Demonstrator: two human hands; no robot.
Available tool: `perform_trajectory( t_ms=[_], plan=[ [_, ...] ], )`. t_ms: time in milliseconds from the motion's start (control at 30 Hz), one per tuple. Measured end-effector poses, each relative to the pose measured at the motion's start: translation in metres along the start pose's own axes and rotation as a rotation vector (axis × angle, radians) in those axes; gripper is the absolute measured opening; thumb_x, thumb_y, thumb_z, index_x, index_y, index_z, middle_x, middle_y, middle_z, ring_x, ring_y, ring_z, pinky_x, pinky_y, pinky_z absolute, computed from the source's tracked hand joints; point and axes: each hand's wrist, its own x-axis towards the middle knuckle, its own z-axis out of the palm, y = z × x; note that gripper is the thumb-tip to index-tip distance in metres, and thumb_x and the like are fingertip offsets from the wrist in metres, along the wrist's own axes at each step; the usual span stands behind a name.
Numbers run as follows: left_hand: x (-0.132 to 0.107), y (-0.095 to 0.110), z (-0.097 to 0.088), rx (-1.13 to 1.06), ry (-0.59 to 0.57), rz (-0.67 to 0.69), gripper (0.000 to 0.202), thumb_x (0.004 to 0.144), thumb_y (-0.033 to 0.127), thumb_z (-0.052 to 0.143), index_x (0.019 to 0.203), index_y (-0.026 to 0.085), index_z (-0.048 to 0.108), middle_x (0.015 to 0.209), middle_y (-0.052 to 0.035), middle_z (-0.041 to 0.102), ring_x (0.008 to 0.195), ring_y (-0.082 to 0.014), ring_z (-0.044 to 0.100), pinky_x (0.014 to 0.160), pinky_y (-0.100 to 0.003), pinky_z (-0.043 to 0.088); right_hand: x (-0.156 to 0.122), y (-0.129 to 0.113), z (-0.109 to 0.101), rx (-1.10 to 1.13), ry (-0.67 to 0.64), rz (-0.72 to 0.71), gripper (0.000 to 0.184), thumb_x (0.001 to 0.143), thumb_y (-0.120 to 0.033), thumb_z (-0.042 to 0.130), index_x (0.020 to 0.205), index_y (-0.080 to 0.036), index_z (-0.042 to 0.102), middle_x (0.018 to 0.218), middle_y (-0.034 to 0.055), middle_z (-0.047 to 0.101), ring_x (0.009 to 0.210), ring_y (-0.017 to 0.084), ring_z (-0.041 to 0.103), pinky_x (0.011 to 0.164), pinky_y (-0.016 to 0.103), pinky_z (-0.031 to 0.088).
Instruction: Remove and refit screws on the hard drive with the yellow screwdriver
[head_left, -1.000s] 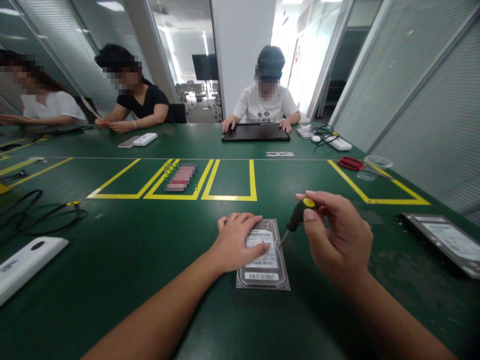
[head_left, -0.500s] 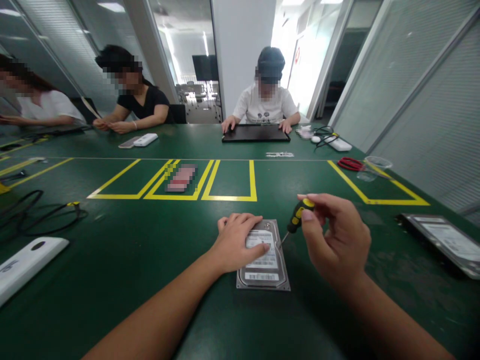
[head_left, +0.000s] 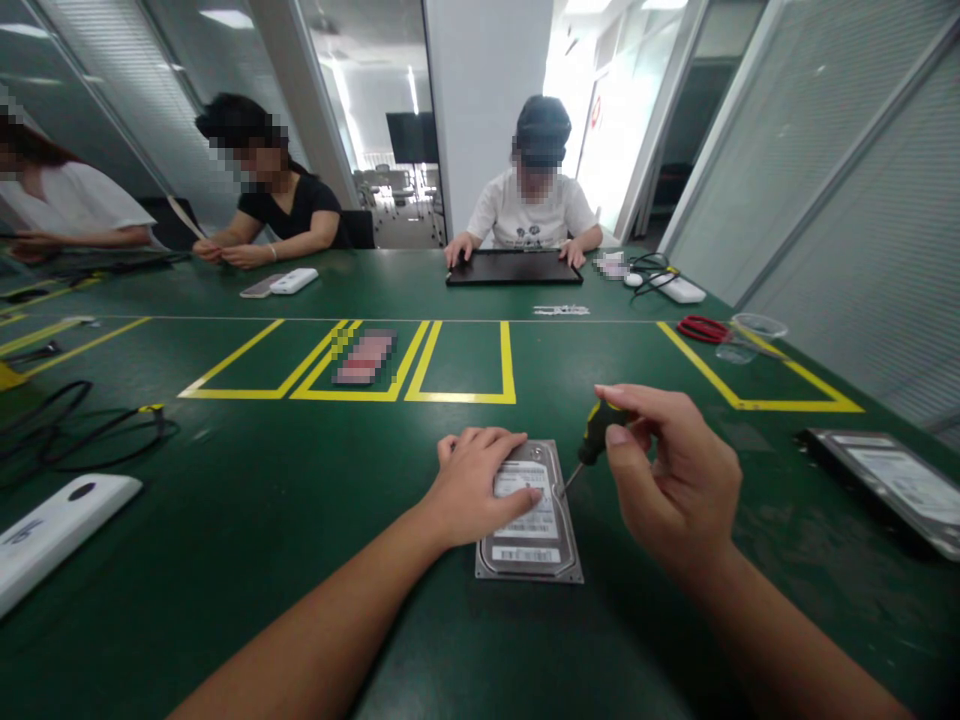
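A silver hard drive with a white printed label lies flat on the green table in front of me. Across its left side rests my left hand, gripping it with the fingers over the upper part and the thumb on the label. My right hand pinches the black and yellow handle of a small screwdriver between thumb and fingers. The screwdriver leans, and its thin shaft meets the drive's right edge beside the label. Whether the tip sits in a screw is too small to tell.
A second hard drive lies at the right. Red-handled scissors and a clear plastic cup are beyond it. A white power bank and black cables occupy the left. Across the table, a person holds a dark panel.
The screwdriver handle has turned in my right fingers, so its yellow patches show differently. My left hand and the hard drive hold their places; the whole view has shifted very slightly.
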Motion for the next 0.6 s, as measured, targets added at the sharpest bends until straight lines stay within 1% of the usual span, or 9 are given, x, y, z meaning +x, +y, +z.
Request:
perform_trajectory(
  t_ms=[67,133,200,267,400,467,500,600],
  plan=[
    [-0.0002,0.0,0.0001,-0.003,-0.001,0.002,0.065,0.084,0.063,0.059,0.14,0.032,0.049,0.136,-0.0055,0.056,0.123,-0.0325,0.045,0.098,-0.051,0.03,0.0006,-0.0003,0.0004,0.004,0.011,-0.023,0.028,0.083,-0.016,0.066,0.11,-0.019,0.063,0.104,0.0062,0.063,0.082,0.016,0.058,0.064,0.03,0.045],
    [-0.0003,-0.0002,0.0003,-0.002,-0.002,0.003,0.065,0.083,0.063,0.06,0.14,0.032,0.049,0.137,-0.0053,0.056,0.123,-0.0327,0.045,0.098,-0.051,0.031,0.0021,-0.0009,0.0008,-0.02,0.029,-0.047,0.026,0.081,-0.018,0.072,0.106,-0.019,0.064,0.095,0.0047,0.059,0.078,0.015,0.055,0.062,0.029,0.043],
    [-0.0002,-0.0004,0.0005,0.002,-0.004,0.0,0.065,0.084,0.063,0.059,0.14,0.032,0.049,0.137,-0.0054,0.056,0.123,-0.033,0.045,0.098,-0.051,0.031,0.0032,-0.0016,0.0007,-0.039,0.042,-0.06,0.023,0.081,-0.017,0.072,0.103,-0.018,0.064,0.088,0.0028,0.056,0.074,0.014,0.053,0.062,0.029,0.042],
    [-0.0001,-0.0004,0.0007,0.004,-0.004,-0.003,0.065,0.084,0.063,0.059,0.14,0.032,0.049,0.137,-0.0057,0.056,0.123,-0.0332,0.045,0.098,-0.051,0.031,0.0033,-0.0021,0.0,-0.031,0.028,-0.055,0.021,0.083,-0.015,0.068,0.103,-0.018,0.063,0.089,0.0031,0.059,0.076,0.015,0.055,0.062,0.029,0.042],
    [0.0001,-0.0001,0.0011,0.009,0.002,-0.001,0.065,0.083,0.063,0.059,0.139,0.031,0.049,0.137,-0.0044,0.056,0.123,-0.0324,0.045,0.099,-0.051,0.03,0.0016,-0.0014,-0.0012,0.031,-0.017,-0.024,0.026,0.086,-0.012,0.059,0.11,-0.02,0.063,0.102,0.0056,0.065,0.09,0.019,0.061,0.067,0.032,0.046],
    [0.0,-0.0002,0.0013,0.011,0.007,0.001,0.065,0.083,0.063,0.06,0.139,0.031,0.049,0.136,-0.004,0.056,0.123,-0.032,0.046,0.099,-0.051,0.03,0.0013,-0.0009,-0.0009,0.044,-0.011,-0.021,0.024,0.085,-0.015,0.063,0.109,-0.02,0.064,0.108,0.007,0.064,0.094,0.02,0.06,0.065,0.031,0.046],
    [0.0,-0.0002,0.0013,0.011,0.01,0.003,0.065,0.083,0.062,0.06,0.139,0.032,0.049,0.136,-0.004,0.056,0.123,-0.0319,0.046,0.099,-0.051,0.03,0.0014,-0.0007,-0.0005,0.037,-0.001,-0.027,0.024,0.084,-0.017,0.067,0.107,-0.02,0.065,0.107,0.0073,0.062,0.092,0.019,0.06,0.063,0.03,0.046],
    [0.0,-0.0005,0.001,0.01,0.009,0.008,0.064,0.084,0.062,0.06,0.139,0.032,0.049,0.136,-0.004,0.057,0.122,-0.0319,0.046,0.098,-0.051,0.031,0.002,-0.0008,0.0012,-0.008,0.026,-0.045,0.025,0.08,-0.02,0.074,0.103,-0.02,0.065,0.096,0.0048,0.057,0.079,0.015,0.055,0.06,0.028,0.044]
  ],
)
